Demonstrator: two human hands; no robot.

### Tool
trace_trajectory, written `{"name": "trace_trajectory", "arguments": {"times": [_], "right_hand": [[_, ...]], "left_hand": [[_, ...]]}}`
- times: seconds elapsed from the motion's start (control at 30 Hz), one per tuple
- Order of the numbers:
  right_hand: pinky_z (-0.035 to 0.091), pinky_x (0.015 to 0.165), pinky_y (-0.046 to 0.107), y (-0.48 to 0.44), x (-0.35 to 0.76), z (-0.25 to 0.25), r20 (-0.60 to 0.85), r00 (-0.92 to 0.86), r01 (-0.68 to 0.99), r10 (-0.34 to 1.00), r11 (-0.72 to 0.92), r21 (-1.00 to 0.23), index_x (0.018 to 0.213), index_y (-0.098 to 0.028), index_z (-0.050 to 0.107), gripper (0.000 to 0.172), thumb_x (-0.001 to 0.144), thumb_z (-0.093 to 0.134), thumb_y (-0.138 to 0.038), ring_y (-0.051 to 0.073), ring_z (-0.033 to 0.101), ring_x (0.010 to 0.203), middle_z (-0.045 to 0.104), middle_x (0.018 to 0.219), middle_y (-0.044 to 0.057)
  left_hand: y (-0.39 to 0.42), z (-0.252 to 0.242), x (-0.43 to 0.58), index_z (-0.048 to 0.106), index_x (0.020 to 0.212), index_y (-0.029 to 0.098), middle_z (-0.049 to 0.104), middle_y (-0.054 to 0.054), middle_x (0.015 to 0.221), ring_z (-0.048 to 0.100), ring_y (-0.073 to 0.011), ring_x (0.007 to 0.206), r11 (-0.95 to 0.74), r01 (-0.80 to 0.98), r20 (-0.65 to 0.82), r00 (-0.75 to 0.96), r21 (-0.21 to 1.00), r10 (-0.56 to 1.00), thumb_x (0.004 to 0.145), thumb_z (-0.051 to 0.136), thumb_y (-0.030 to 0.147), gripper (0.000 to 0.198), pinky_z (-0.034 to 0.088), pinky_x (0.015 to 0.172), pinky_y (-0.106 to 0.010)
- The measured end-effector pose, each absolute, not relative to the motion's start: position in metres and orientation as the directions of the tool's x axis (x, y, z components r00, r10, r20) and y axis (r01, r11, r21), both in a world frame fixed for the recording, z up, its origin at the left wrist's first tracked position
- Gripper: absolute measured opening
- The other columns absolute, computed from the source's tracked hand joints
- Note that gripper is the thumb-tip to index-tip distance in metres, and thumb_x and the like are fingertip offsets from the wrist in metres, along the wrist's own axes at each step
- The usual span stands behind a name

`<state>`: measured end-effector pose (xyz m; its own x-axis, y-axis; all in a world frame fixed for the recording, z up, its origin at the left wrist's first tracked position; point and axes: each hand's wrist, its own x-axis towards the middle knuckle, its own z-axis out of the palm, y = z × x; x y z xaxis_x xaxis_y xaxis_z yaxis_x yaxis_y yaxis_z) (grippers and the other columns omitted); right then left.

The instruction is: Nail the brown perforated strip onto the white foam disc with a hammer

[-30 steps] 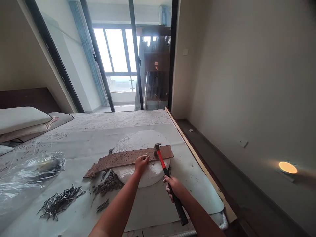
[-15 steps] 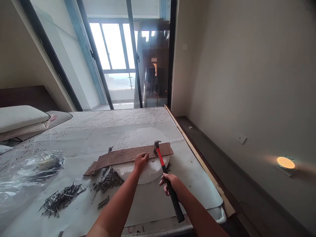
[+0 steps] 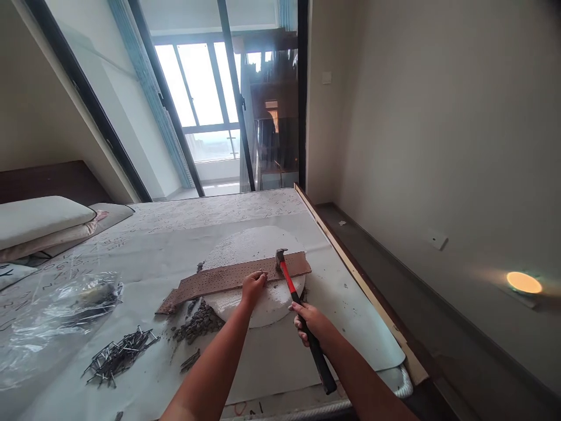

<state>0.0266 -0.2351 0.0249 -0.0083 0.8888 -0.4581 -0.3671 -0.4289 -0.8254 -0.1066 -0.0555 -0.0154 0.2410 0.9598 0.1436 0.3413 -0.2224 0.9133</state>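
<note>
Two forearms (image 3: 214,365) come in from the lower edge and converge over a perforated brown strip (image 3: 232,277), which lies across a round white slab (image 3: 269,309) on a pale sheet (image 3: 267,359) spread over the bed. The left arm runs up and to the right, nearly straight, its hand seen from the back; the left hand (image 3: 254,287) sits at the near edge of the strip, right of its middle, thumb and fingers pinched together. A tiny pin, apparently a nail (image 3: 262,271), shows at those fingertips, over the strip's holed surface; whether its tip meets the strip is too small to tell. The right arm slants up and to the left, and the right hand (image 3: 312,323) is wrapped around the black grip of a red-and-black hammer (image 3: 288,277), with the butt of the handle sticking out below the fist, towards the person. From that fist the red part of the handle leads up to the head, which is over the strip, just right of the left fingertips; I cannot tell whether it touches. Dark crumbs (image 3: 200,323) are heaped by the strip's near edge, left of the pinching hand, and a loose pile of nails (image 3: 120,355) lies farther left, near a clear plastic bag (image 3: 48,336).
</note>
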Motion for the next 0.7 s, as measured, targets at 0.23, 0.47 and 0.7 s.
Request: {"name": "trace_trajectory", "arguments": {"times": [0.23, 0.47, 0.7], "right_hand": [[0.025, 0.036, 0.018, -0.237, 0.028, 0.028, -0.507, -0.054, -0.445, 0.860, -0.475, -0.759, 0.075, -0.020, 0.038, 0.013, 0.078, 0.047, -0.029, 0.006, 0.041, 0.033, 0.045, 0.049, -0.008], [0.022, 0.033, 0.019, -0.235, 0.031, 0.024, -0.526, -0.041, -0.382, 0.850, -0.500, -0.777, 0.072, -0.021, 0.034, 0.018, 0.078, 0.047, -0.032, 0.005, 0.034, 0.030, 0.039, 0.047, -0.009], [0.023, 0.031, 0.019, -0.231, 0.032, 0.007, -0.441, -0.031, -0.263, 0.897, -0.433, -0.862, 0.073, -0.023, 0.032, 0.032, 0.069, 0.056, -0.042, 0.005, 0.030, 0.028, 0.033, 0.043, -0.013]], "left_hand": [[-0.061, -0.011, -0.108, 0.053, 0.053, 0.016, 0.043, 0.003, 0.048, 0.036, -0.0083, 0.048, -0.223, 0.360, 0.132, 0.260, 0.906, 0.957, 0.066, 0.054, 0.054, 0.040, 0.027, 0.049, -0.022], [-0.063, -0.013, -0.108, 0.055, 0.052, 0.016, 0.044, 0.002, 0.048, 0.038, -0.0097, 0.050, -0.225, 0.339, 0.144, 0.247, 0.914, 0.958, 0.064, 0.056, 0.056, 0.042, 0.027, 0.050, -0.023], [-0.066, -0.014, -0.109, 0.052, 0.052, 0.017, 0.044, 0.003, 0.049, 0.037, -0.0090, 0.049, -0.232, 0.361, 0.144, 0.255, 0.903, 0.956, 0.069, 0.052, 0.049, 0.036, 0.026, 0.050, -0.023]]}}
